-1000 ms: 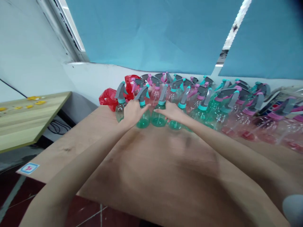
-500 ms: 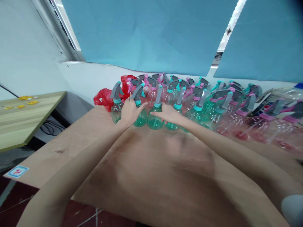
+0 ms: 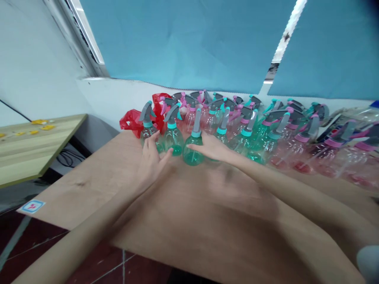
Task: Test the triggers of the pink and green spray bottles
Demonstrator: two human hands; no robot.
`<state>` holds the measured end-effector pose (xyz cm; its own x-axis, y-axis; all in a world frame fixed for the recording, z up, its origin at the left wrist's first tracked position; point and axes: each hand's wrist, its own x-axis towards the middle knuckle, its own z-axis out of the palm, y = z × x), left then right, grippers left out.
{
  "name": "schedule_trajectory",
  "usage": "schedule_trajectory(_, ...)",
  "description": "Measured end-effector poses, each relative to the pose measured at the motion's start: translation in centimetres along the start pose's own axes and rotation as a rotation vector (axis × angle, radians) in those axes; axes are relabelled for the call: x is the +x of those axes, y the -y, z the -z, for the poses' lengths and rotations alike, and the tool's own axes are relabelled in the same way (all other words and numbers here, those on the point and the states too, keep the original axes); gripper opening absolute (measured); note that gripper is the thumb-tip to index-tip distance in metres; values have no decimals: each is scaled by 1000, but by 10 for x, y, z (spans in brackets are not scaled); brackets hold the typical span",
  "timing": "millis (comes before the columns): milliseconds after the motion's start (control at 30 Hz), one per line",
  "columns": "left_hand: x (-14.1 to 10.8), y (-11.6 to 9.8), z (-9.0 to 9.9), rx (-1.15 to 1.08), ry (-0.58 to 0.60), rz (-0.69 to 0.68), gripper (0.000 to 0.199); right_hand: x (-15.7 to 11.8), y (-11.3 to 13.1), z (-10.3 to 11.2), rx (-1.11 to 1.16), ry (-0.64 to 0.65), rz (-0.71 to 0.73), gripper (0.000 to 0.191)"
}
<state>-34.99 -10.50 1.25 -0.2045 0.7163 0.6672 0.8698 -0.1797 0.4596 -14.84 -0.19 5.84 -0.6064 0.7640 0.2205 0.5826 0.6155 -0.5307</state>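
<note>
My right hand (image 3: 211,146) is wrapped round the body of a green spray bottle (image 3: 193,157) with a teal collar and grey trigger head, thumb across its front; the bottle stands upright at the front of the group. My left hand (image 3: 151,161) is open, thumb and fingers apart, just in front of two more green spray bottles. One is the teal-collared spray bottle (image 3: 173,140) beside the held one; the other spray bottle (image 3: 147,128), at the group's left end, is partly covered by my fingers.
Several pink and green spray bottles (image 3: 302,157) stand in rows along the wall on the wooden table (image 3: 183,205). Red plastic bags (image 3: 132,121) lie behind the left end. A lighter table (image 3: 38,150) with small yellow pieces stands at left. Blue sheeting (image 3: 189,43) covers the window.
My left hand has drawn back from the bottles toward me and lowered. My right hand stays at the green spray bottle, which sits slightly nearer the front.
</note>
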Motion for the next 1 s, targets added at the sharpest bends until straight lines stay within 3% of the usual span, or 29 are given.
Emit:
schedule_trajectory(167,-5,-42,3,-166,140,38,57,-25,3,1,112,43,203,45)
schedule_trajectory(300,2,-86,4,-294,230,64,62,-57,7,4,131,107,194,47)
schedule_trajectory(467,1,-124,-6,-495,309,107,60,-104,8,8,101,51,230,48)
schedule_trajectory(567,-6,-143,-16,-565,354,93,53,-127,1,13,4,7,232,52)
schedule_trajectory(733,-13,-176,-39,-487,386,31,39,-149,-22,22,-110,-99,192,51)
schedule_trajectory(867,-11,-198,-64,-552,403,-25,38,-162,-45,30,-138,-173,143,58)
schedule_trajectory(1000,-9,-213,-91,-672,418,-33,36,-175,-76,47,-118,-160,168,61)
